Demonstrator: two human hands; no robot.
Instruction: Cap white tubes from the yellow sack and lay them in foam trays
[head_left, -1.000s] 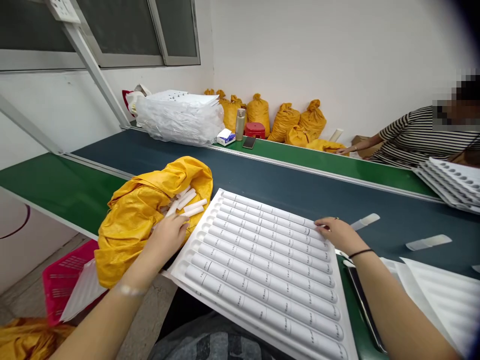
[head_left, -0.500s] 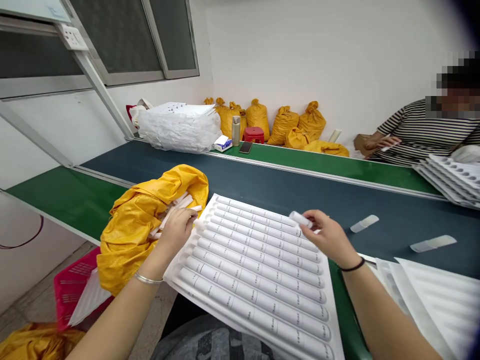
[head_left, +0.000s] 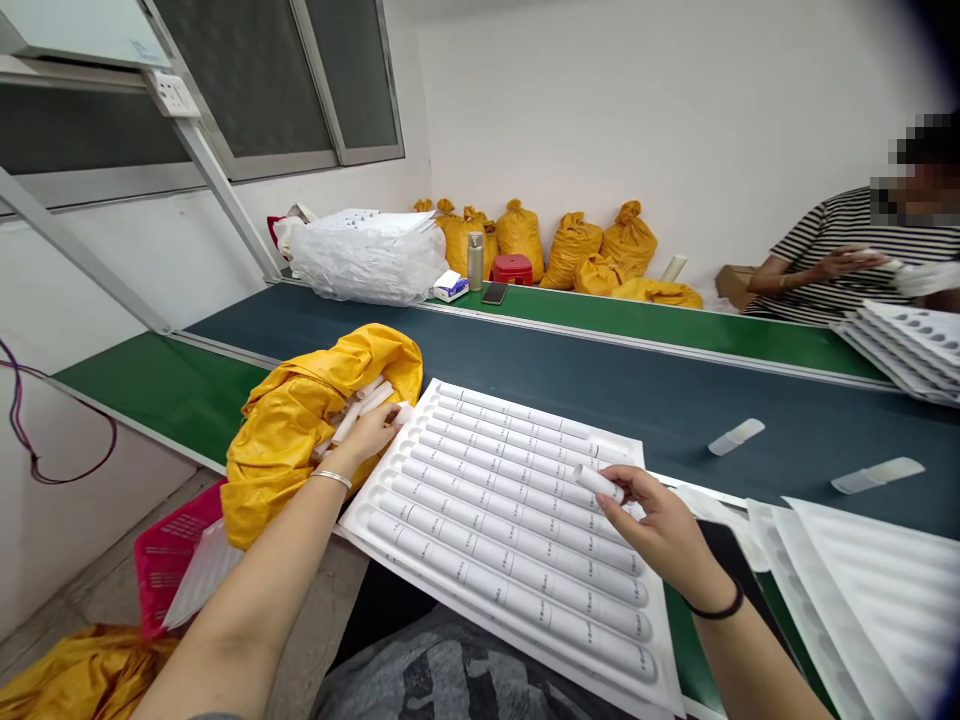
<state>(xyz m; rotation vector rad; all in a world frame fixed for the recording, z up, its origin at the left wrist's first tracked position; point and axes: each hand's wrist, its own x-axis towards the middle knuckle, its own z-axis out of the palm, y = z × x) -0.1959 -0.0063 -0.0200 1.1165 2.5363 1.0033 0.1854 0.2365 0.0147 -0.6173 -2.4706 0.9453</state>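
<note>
A white tray (head_left: 628, 452) lies tilted before me, its grooves filled with rows of white tubes (head_left: 480, 478) bearing small dark print. Near the tray's far right corner the top groove has a gap. My right hand (head_left: 660, 525) pinches a short white tube (head_left: 598, 483) just above the right part of the rows. At the tray's left edge, my left hand (head_left: 373, 437) has its fingers closed on another white tube (head_left: 403, 412), partly hidden. Right behind that hand, a yellow sack (head_left: 281, 420) gapes open with loose white tubes (head_left: 373, 396) inside.
Two pale tubes (head_left: 736, 437) lie on the dark belt (head_left: 525, 350). White trays (head_left: 862, 600) are stacked at right. A pink basket (head_left: 161, 570) stands below left. Across the belt sits a person in a striped shirt (head_left: 832, 235), beside more trays (head_left: 900, 345).
My left hand has come up out of the sack's opening toward the tray edge with a tube. My right hand has lowered its tube closer over the rows. The view shifted slightly.
</note>
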